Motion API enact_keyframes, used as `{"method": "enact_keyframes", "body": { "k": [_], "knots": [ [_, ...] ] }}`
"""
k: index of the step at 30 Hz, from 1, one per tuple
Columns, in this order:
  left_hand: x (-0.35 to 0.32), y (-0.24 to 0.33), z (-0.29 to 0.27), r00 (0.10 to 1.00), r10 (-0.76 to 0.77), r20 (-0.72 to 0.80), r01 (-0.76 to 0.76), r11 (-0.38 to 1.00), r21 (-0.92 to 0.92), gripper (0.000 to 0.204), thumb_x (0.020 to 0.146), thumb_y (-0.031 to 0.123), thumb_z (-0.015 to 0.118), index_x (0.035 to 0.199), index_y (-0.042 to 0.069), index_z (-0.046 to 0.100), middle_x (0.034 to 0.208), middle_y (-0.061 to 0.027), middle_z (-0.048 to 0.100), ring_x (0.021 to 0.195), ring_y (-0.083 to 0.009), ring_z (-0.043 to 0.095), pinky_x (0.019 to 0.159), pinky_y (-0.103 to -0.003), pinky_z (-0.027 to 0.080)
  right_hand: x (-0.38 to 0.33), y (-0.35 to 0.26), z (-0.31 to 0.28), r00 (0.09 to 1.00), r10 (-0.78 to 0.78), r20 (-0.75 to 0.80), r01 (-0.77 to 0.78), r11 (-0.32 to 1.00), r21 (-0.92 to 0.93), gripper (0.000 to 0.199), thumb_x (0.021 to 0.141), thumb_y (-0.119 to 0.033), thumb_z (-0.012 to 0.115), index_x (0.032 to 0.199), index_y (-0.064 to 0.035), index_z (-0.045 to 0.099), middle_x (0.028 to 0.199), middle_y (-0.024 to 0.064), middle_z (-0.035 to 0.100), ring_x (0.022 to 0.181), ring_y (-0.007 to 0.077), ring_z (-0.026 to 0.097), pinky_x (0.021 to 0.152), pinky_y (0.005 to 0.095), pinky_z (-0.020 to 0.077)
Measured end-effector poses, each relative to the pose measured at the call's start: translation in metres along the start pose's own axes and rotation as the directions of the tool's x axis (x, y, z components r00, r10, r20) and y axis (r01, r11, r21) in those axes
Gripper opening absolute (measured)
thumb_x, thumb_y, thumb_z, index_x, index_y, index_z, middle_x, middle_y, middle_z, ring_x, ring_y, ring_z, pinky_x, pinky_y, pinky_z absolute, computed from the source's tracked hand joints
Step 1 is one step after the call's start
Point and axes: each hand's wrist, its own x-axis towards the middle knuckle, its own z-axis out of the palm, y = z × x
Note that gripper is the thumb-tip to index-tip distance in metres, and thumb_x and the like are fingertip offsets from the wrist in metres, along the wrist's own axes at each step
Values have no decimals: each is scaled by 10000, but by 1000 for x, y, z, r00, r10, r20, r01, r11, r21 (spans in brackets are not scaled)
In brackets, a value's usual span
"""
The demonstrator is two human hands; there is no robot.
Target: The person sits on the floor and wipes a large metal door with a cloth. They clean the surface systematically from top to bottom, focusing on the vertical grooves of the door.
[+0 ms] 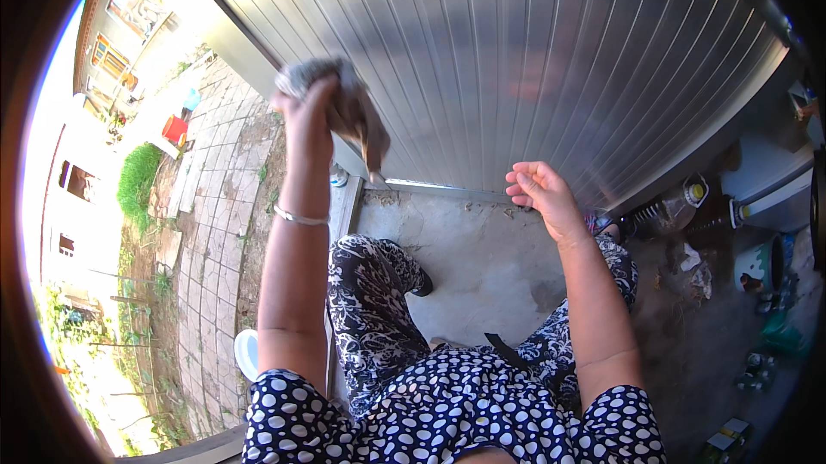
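My left hand (307, 111) is raised at the upper left and closed around a crumpled grey-brown cloth (354, 111). The cloth bunches above the fingers, and a loose end hangs down on the right, slightly blurred. Behind it stands a shiny ribbed metal panel (482, 68); I cannot tell whether the cloth touches it. My right hand (547, 196) is held out in front of the panel's lower part, its fingers loosely curved and apart, with nothing in them.
Grey concrete floor (482, 245) lies between my legs. At left, past a door sill, are a paved yard (211, 197), a red bucket (175, 129) and a white bucket (247, 354). Bottles (757, 371) and a green-and-white container (757, 268) stand at right.
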Motion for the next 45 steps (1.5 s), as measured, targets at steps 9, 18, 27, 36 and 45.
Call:
{"method": "enact_keyframes", "body": {
  "k": [9, 18, 27, 36, 45],
  "knots": [
    [94, 44, 89, 556, 827, -87, -708, 526, 471, 832, 674, 201, 852, 1208, -47, 264, 1144, -167, 407, 1083, -242, 472, 988, -373, 384, -11, -16, -6, 999, -40, -3, 40, 998, 41, 244, 942, -230, 587, 1096, -41, 582, 1031, 68, 639, 883, 140, 619, 778, 269, 498],
    [21, -111, 72, 585, 803, -117, -608, 529, 592, 855, 763, 176, 770, 1372, 18, 191, 1308, -192, 301, 1269, -320, 308, 1081, -421, 220, -33, -43, -11, 996, -85, 10, 85, 996, 13, 219, 959, -198, 550, 1097, -32, 585, 1055, 76, 634, 903, 140, 608, 816, 281, 490],
    [-38, -215, 44, 795, 366, -483, -48, 833, 551, 609, 917, 218, 613, 1305, -4, 199, 1290, -185, 344, 1160, -258, 418, 1024, -347, 320, -46, -53, -17, 995, -103, -3, 103, 993, -57, 223, 955, -200, 565, 1088, -22, 584, 1048, 87, 642, 891, 152, 619, 824, 286, 497],
    [-88, -304, 26, 420, -637, -646, 573, 738, -356, 945, 892, 605, 481, 1417, 16, -40, 1441, -159, 320, 1231, -290, 466, 1032, -375, 414, -54, -54, -22, 989, -122, 85, 124, 992, -19, 219, 930, -89, 582, 1122, 12, 553, 1116, 136, 598, 923, 175, 605, 839, 306, 494],
    [-115, -361, -25, 316, -933, -174, 755, 358, -550, 757, 893, 716, 225, 1388, 164, 377, 1353, -119, 463, 1186, -358, 476, 823, -542, 481, -51, -54, -22, 987, -99, 126, 105, 994, -39, 221, 932, -74, 573, 1129, 22, 546, 1119, 135, 589, 938, 161, 604, 839, 291, 500]
  ]
}}
